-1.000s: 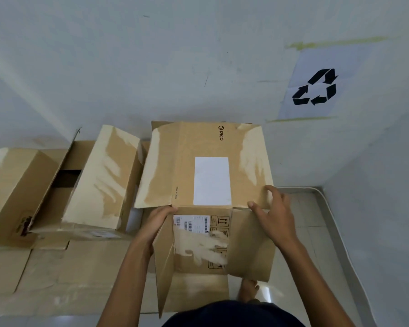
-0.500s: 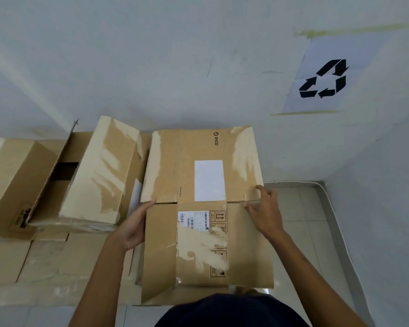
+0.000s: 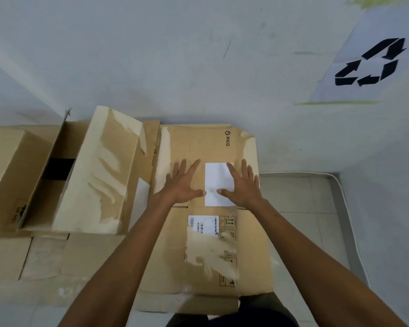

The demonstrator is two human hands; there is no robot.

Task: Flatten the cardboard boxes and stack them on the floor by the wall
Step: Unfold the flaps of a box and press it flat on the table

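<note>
Flattened PICO cardboard box is laid on other flattened cardboard, at the foot of the wall.
It is pressed under both hands, palms down and fingers spread straight: the left hand on bare cardboard, the right hand partly over a white label. An upright open box is seen just left of the left hand.

My left hand and right hand press flat, fingers spread, on the flattened PICO box, its white label between them. The box lies against the wall, just beside an open cardboard box on its left.
</note>
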